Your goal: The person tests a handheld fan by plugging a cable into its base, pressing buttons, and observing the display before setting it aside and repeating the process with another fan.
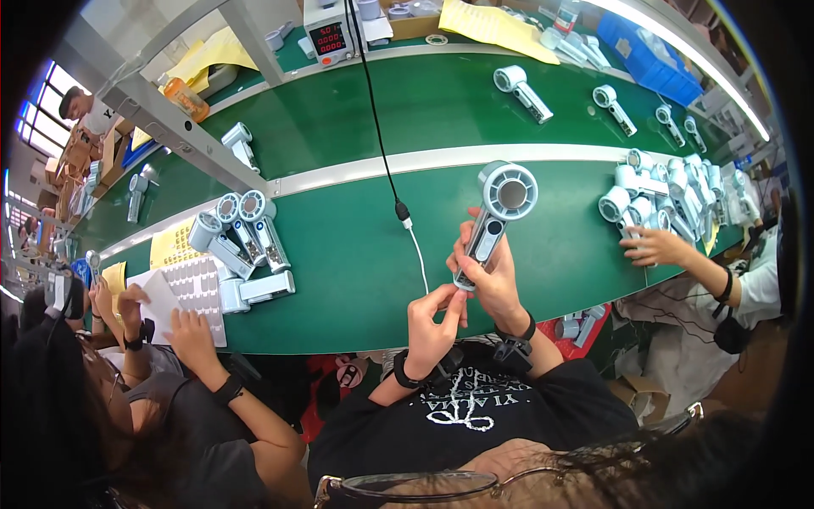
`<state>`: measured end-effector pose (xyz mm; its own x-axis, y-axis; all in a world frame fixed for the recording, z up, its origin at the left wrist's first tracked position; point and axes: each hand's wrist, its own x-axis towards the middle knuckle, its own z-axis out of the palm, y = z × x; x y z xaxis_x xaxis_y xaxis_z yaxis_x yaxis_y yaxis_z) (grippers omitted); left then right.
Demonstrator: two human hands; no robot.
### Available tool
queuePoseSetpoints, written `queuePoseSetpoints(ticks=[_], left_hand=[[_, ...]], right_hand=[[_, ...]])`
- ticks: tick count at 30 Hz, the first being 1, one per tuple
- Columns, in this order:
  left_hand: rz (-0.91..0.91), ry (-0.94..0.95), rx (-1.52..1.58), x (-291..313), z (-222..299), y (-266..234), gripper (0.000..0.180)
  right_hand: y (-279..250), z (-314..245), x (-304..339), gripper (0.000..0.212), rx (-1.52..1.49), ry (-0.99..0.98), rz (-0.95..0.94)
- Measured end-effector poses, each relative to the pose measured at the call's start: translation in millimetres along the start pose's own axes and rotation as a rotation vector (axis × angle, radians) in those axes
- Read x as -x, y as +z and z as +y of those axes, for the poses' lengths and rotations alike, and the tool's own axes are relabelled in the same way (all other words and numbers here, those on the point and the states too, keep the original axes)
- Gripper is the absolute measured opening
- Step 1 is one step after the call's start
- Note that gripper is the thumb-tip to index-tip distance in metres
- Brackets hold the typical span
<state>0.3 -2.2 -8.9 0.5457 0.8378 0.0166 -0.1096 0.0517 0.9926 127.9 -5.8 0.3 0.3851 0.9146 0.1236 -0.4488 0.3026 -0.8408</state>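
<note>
Over the near part of the green bench, my right hand [498, 284] is wrapped round the handle of a pale blue-grey handheld fan [507, 193]. Its round head points up and away from me. At the bottom end of the handle, my left hand [434, 321] is closed in a pinch, its fingertips against the base. A white cable [416, 246] runs down into the left hand, and the fingers hide its tip. That cable hangs from a black connector [402, 209] on a black cord [373, 97].
More fans [242, 229] lie to the left beside a white tray [197, 288], where one co-worker's hands are. At right, another co-worker's hand [657, 247] touches a fan pile [674, 191]. Several fans [523, 95] lie beyond the metal rail [339, 176]. A power supply [329, 38] stands behind.
</note>
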Motion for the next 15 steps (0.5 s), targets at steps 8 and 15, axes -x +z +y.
queuePoseSetpoints(ticks=[8,15], left_hand=[[-0.047,-0.045,0.056,-3,-2,2,0.015],[-0.065,-0.004,-0.014,-1,1,4,0.014]], right_hand=[[-9,-2,0,0.073,-0.002,0.011,-0.022],[-9,-12,0,0.080,-0.007,0.020,-0.047]])
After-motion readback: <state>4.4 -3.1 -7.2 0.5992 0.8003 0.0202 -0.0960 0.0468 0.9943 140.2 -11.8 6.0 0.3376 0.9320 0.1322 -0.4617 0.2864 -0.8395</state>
